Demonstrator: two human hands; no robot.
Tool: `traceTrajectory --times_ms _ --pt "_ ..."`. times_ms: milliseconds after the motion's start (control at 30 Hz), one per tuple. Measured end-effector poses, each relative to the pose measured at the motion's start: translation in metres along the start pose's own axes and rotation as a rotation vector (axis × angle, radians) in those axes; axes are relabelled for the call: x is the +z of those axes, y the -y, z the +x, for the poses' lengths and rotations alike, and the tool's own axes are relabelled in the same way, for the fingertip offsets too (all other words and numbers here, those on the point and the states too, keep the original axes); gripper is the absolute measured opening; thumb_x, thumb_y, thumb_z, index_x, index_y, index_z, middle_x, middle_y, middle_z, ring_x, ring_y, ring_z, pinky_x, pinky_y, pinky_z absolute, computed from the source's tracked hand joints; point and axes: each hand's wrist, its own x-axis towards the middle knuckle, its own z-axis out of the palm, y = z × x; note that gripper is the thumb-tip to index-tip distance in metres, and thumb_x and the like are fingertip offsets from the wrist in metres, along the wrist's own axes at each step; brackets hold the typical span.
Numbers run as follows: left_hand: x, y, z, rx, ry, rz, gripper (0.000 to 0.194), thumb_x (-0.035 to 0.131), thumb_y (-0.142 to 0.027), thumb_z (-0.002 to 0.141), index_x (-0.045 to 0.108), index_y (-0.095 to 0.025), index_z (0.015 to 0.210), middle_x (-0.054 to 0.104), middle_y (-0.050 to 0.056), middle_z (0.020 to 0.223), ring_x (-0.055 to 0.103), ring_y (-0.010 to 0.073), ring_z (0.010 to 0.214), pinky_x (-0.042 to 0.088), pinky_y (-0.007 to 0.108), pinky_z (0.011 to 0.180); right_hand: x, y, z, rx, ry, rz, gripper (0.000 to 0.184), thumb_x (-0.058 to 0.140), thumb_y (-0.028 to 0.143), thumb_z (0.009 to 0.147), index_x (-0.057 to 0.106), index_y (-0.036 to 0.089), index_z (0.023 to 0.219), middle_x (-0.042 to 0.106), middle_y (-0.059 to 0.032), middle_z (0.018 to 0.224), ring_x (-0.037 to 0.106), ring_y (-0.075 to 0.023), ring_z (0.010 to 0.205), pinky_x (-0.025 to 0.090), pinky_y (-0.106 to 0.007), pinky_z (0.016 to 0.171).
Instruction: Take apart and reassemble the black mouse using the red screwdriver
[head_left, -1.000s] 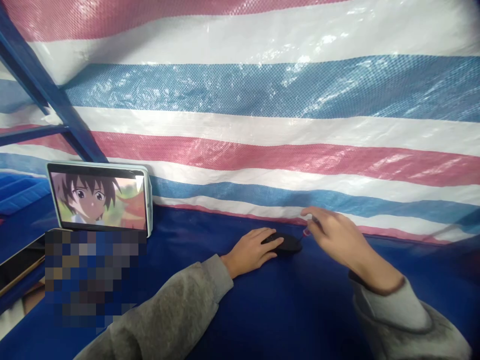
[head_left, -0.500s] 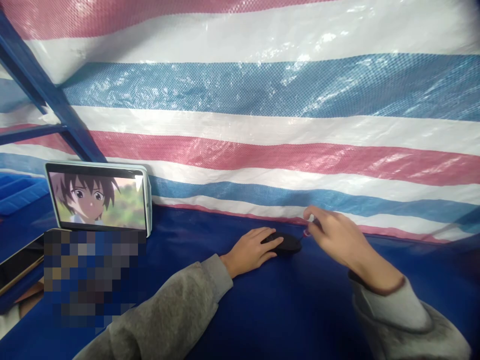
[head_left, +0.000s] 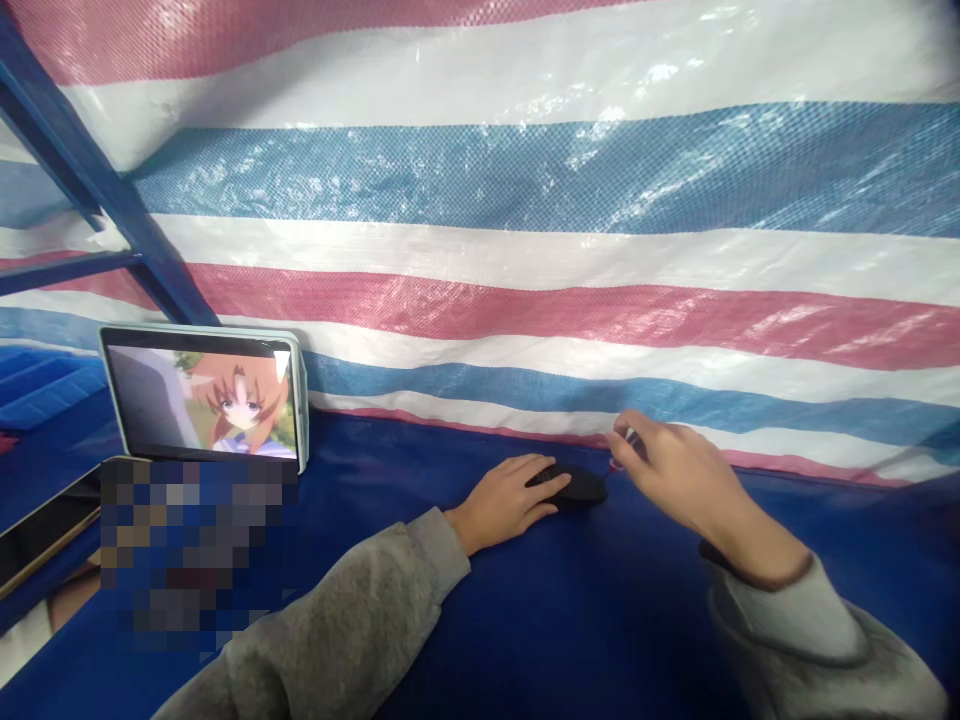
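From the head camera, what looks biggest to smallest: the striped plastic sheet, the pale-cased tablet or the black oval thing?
1. Striped plastic sheet
2. Pale-cased rectangular tablet
3. Black oval thing, partly covered by the left hand

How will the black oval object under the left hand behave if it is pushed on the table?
The black oval object would probably slide rather than tip, because it lies low on the blue table. It seems stiff: its outline shows no sag beside the left hand. Its weight is hard to judge by sight.
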Motion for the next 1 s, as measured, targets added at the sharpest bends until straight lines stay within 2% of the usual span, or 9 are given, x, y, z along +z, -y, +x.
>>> traceTrajectory --times_ms 67,133,233,333,467,533,700,867,1000 --pt "-0.0004 -0.0002 0.0001 -0.002 -0.001 0.000 0.042 0.048 -0.039 0.100 0.048 -0.025 0.140 0.052 0.010 0.141 0.049 0.0236 0.131 0.044 0.041 0.108 -0.0020 0.0011 0.0005 -0.012 0.046 0.024 0.019 0.041 0.028 0.090 0.059 0.025 0.091 0.073 -0.0021 0.077 0.065 -0.0205 0.066 0.038 -0.029 0.058" --pt "-0.0009 -0.0005 0.0003 -0.008 -0.002 0.001 0.042 0.048 -0.039 0.100 0.048 -0.025 0.140 0.051 0.010 0.141 0.049 0.0234 0.131 0.044 0.040 0.108 -0.0023 0.0021 0.0012 -0.001 0.047 0.061 0.020 0.040 0.027 0.091 0.060 0.024 0.093 0.073 -0.0023 0.074 0.066 -0.0206 0.066 0.038 -0.029 0.059" --pt "-0.0015 -0.0009 0.0004 -0.015 0.003 0.002 0.042 0.049 -0.038 0.100 0.048 -0.025 0.140 0.051 0.010 0.141 0.049 0.0232 0.131 0.044 0.040 0.109 -0.0014 0.0036 0.0019 0.021 0.034 0.104 0.027 0.040 0.039 0.094 0.060 0.025 0.085 0.069 -0.0015 0.064 0.066 -0.0213 0.064 0.039 -0.030 0.061" --pt "-0.0015 -0.0009 0.0003 -0.013 0.008 0.006 0.043 0.048 -0.038 0.100 0.048 -0.025 0.140 0.050 0.010 0.142 0.048 0.0235 0.131 0.043 0.040 0.109 -0.0031 0.0050 0.0016 0.035 0.046 0.071 0.034 0.039 0.047 0.095 0.059 0.025 0.079 0.069 -0.0022 0.065 0.066 -0.0225 0.066 0.039 -0.030 0.061" --pt "-0.0011 -0.0005 0.0002 -0.010 0.007 0.005 0.043 0.048 -0.038 0.100 0.048 -0.025 0.141 0.050 0.010 0.142 0.049 0.0237 0.131 0.044 0.040 0.108 -0.0061 0.0052 0.0012 -0.002 0.065 0.071 0.021 0.040 0.030 0.092 0.059 0.024 0.095 0.072 -0.0026 0.078 0.065 -0.0205 0.066 0.039 -0.030 0.060" --pt "-0.0011 -0.0002 0.0003 -0.010 0.007 0.001 0.043 0.048 -0.039 0.100 0.047 -0.025 0.141 0.050 0.010 0.142 0.049 0.0237 0.131 0.044 0.040 0.108 -0.0049 0.0044 0.0016 0.000 0.060 0.068 0.023 0.040 0.026 0.090 0.059 0.024 0.102 0.072 -0.0024 0.077 0.065 -0.0202 0.064 0.038 -0.030 0.060" --pt "-0.0007 -0.0002 0.0002 -0.007 0.003 -0.001 0.043 0.049 -0.039 0.100 0.047 -0.025 0.141 0.051 0.010 0.141 0.049 0.0240 0.130 0.044 0.041 0.108 -0.0008 0.0021 0.0026 0.037 0.052 0.043 0.032 0.037 0.045 0.096 0.062 0.024 0.094 0.070 -0.0031 0.066 0.067 -0.0232 0.067 0.038 -0.030 0.060" --pt "-0.0003 -0.0008 0.0000 -0.009 -0.011 -0.002 0.042 0.048 -0.038 0.100 0.047 -0.025 0.140 0.051 0.010 0.141 0.049 0.0239 0.131 0.044 0.041 0.108 -0.0031 0.0030 0.0013 -0.021 0.040 0.020 0.025 0.039 0.027 0.092 0.060 0.023 0.105 0.073 -0.0022 0.076 0.066 -0.0205 0.066 0.038 -0.029 0.059" --pt "-0.0007 -0.0012 0.0001 -0.006 0.003 0.002 0.042 0.048 -0.038 0.100 0.048 -0.025 0.140 0.050 0.009 0.142 0.048 0.0240 0.131 0.043 0.040 0.109 -0.0001 0.0022 0.0010 -0.035 0.013 -0.025 0.025 0.039 0.029 0.093 0.064 0.024 0.097 0.071 -0.0014 0.067 0.066 -0.0208 0.062 0.037 -0.030 0.058"
